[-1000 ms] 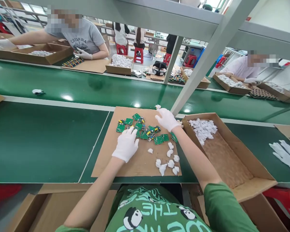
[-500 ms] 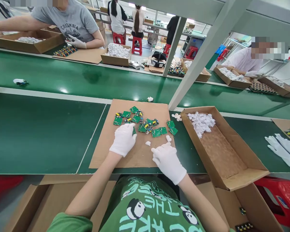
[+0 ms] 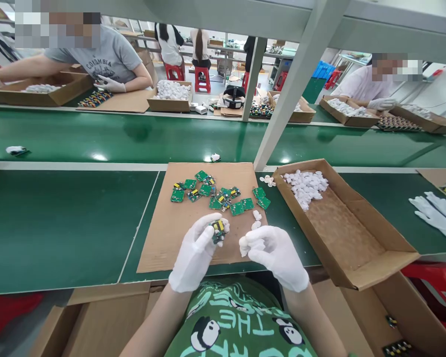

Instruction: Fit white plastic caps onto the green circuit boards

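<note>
My left hand [image 3: 196,250], white-gloved, is closed around a small circuit board [image 3: 218,229] with a yellow component facing up. To its right, my right hand [image 3: 277,253], also gloved, pinches what looks like a small white plastic piece [image 3: 258,245], partly hidden by the fingers. Both hands are above the near part of a cardboard sheet [image 3: 159,238]. Beyond them lie several loose green circuit boards [image 3: 237,208], some with their components up. Two white pieces [image 3: 257,215] rest near the sheet's right edge, just past my right hand.
On the right, a cardboard box [image 3: 357,238] has white pieces [image 3: 306,186] heaped at its far end. Spare white gloves [image 3: 436,215] lie farther right. A slanted metal post [image 3: 278,116] rises behind the sheet. Across the green belt [image 3: 144,134], co-workers sit at boxes of parts.
My left hand has picked up a circuit board and come back toward me. My right hand has closed on a white piece. The camera view has tilted slightly.
</note>
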{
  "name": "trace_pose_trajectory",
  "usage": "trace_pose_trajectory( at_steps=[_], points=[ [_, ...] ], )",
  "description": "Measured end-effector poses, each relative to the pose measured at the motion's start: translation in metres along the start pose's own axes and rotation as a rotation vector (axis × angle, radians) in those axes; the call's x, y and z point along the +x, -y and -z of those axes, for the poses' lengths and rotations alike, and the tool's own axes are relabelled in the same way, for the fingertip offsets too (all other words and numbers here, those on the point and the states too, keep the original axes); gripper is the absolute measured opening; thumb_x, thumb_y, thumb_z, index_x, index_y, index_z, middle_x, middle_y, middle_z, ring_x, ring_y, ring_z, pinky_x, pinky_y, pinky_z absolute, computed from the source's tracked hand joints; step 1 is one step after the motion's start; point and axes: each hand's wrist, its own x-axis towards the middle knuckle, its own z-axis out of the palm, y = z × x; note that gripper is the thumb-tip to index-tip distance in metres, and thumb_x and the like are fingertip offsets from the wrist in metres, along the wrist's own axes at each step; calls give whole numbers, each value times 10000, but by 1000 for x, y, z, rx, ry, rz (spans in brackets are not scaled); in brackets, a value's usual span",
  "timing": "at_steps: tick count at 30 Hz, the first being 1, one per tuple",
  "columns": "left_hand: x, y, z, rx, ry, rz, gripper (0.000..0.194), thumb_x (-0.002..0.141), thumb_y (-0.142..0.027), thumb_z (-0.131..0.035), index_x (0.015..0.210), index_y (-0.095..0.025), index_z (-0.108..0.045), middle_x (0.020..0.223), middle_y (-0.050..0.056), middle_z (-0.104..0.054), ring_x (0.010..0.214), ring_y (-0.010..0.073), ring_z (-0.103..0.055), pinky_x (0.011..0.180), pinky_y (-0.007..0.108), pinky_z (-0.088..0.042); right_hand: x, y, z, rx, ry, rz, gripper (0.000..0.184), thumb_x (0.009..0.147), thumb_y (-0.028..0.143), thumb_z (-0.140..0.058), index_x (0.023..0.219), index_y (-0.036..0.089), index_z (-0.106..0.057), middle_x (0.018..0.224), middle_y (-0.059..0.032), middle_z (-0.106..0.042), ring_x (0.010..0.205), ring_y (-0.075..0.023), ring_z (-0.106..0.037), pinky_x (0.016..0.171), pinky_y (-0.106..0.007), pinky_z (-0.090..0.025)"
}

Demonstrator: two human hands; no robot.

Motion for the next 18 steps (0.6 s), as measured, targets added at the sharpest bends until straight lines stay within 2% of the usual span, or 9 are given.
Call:
trace_pose_trajectory(
  at_steps=[3,6,8,10,12,15,18],
  points=[
    [-3,3,-7,0,77,63,346,786,-401,-774,1063,-199,-729,1028,103,-727,872,190,-649,645,245,-488,-5,-1,3,1,-68,13,174,667,178,-827,786,200,-702,759,-42,-772,697,-180,-738,638,-293,-586],
    [-5,9,-13,-24,110,33,349,828,-444,-727,1085,-208,-724,1062,101,-712,838,165,-621,628,233,-474,-5,-4,8,2,-131,8,207,644,253,-866,748,194,-697,703,-36,-753,713,-225,-756,657,-341,-615],
    [-5,13,-17,-24,133,11,351,872,-476,-667,1091,-207,-720,1064,99,-710,737,130,-598,601,230,-464,-3,-3,10,-16,-156,15,219,641,294,-872,736,187,-706,667,-32,-736,603,-199,-721,560,-314,-597],
    [-5,16,-21,-14,177,23,363,903,-496,-616,1103,-210,-711,1060,100,-715,604,92,-562,530,219,-435,0,1,11,-51,-144,37,205,658,315,-860,731,181,-724,653,-35,-727,498,-151,-651,434,-254,-526],
    [-6,16,-23,7,230,39,347,895,-482,-630,1122,-229,-695,1110,106,-713,531,75,-556,457,202,-396,1,7,12,-85,-112,73,175,698,325,-837,755,187,-745,670,-33,-724,492,-126,-620,403,-220,-489],
    [-7,16,-23,53,275,-11,342,841,-388,-719,1159,-272,-672,1261,106,-667,593,98,-625,467,202,-456,-2,16,10,-123,-20,198,239,762,391,-796,926,221,-762,949,-68,-743,687,-150,-683,561,-257,-585],
    [-8,14,-24,96,307,-84,438,818,-273,-754,1238,-334,-649,1339,81,-636,755,142,-685,629,250,-569,-6,21,6,-176,31,315,225,887,366,-674,1083,266,-721,1167,-73,-661,723,-122,-684,618,-269,-608]
  ],
)
